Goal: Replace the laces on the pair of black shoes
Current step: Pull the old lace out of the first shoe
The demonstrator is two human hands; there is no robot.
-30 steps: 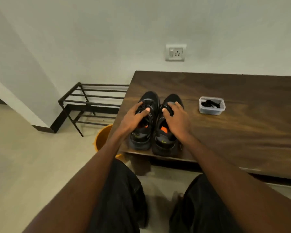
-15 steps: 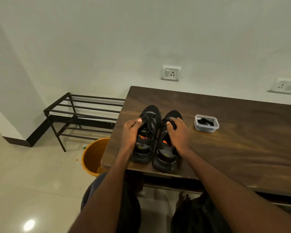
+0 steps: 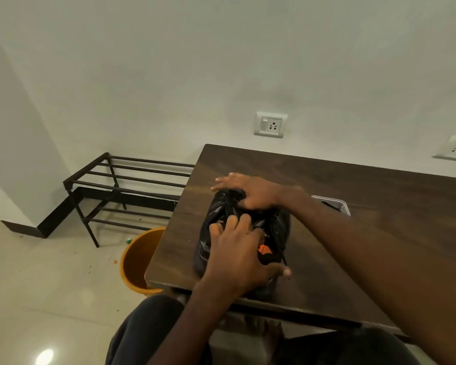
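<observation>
Two black shoes stand side by side near the front left corner of the wooden table (image 3: 353, 246), toes pointing away from me. The left shoe (image 3: 208, 238) has black laces, and the right shoe (image 3: 278, 230) shows an orange patch inside. My left hand (image 3: 237, 251) lies over the middle of both shoes, fingertips on the left shoe's laces and thumb stretched to the right. My right hand (image 3: 250, 192) reaches across to the front of the left shoe and pinches its lace near the toe. Much of both shoes is hidden by my hands.
A clear plastic container (image 3: 340, 205) holding black laces sits on the table behind my right forearm. An orange bucket (image 3: 134, 259) stands on the floor beside the table's left edge. A black metal rack (image 3: 121, 191) is against the wall at left.
My right hand has crossed from the right shoe to the front of the left shoe. My left hand moved from the left shoe's side to lie over both shoes. The camera moved closer.
</observation>
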